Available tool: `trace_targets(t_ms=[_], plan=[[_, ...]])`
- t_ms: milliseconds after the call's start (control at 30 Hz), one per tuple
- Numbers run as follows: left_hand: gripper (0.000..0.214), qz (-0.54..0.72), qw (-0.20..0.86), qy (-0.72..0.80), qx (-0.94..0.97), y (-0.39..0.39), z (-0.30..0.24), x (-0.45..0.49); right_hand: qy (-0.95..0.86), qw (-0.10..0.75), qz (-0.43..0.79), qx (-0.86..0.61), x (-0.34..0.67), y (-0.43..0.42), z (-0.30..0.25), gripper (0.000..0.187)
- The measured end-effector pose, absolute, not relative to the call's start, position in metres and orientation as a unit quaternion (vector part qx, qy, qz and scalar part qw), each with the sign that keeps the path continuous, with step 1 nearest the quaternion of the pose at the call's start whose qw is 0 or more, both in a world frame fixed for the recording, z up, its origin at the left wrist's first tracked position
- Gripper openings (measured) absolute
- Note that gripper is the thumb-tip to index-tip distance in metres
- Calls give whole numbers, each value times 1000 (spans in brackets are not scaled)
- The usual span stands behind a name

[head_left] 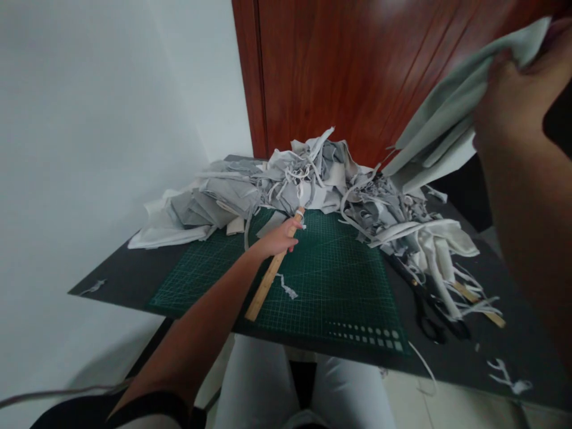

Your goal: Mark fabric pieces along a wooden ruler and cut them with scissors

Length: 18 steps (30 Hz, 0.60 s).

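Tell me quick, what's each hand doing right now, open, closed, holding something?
Left hand: closed on the wooden strip.
Right hand: raised, closed on pale grey-green cloth.

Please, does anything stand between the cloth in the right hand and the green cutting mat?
Yes, partly: in this view a heap of scraps lies below the raised cloth, overlapping the far right part of the mat. The left hand, gripping a wooden strip, also occupies the mat's middle.
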<state>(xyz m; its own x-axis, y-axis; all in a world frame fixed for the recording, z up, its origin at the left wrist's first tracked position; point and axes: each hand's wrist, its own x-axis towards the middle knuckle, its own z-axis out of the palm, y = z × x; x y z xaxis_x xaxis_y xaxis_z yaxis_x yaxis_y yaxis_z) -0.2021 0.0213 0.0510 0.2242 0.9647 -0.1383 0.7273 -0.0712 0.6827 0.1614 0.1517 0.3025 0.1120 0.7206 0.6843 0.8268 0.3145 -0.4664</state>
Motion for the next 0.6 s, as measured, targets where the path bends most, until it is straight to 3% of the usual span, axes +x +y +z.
trace_targets(t_ms=[33, 67, 100, 167, 267, 433, 600], plan=[[50, 170, 313, 597, 719, 24, 48, -204, -634, 527, -99, -557, 160, 163, 292, 57], [52, 162, 298, 598, 726, 27, 45, -206, -611, 549, -110, -559, 157, 173, 278, 52], [54, 150, 280, 600, 734, 30, 43, -209, -587, 535, -106, -598, 154, 180, 262, 54], [60, 124, 242, 606, 748, 34, 41, -217, -605, 410, -73, -678, 146, 187, 228, 56], [70, 88, 192, 614, 761, 37, 42, -232, -628, 288, -38, -722, 133, 185, 185, 46], [60, 53, 118, 629, 767, 33, 45, -252, -682, 290, -50, -670, 84, 170, 158, 33], [69, 58, 68, 641, 763, 27, 38, -260, -774, 237, -42, -585, 0, 144, 147, 29]])
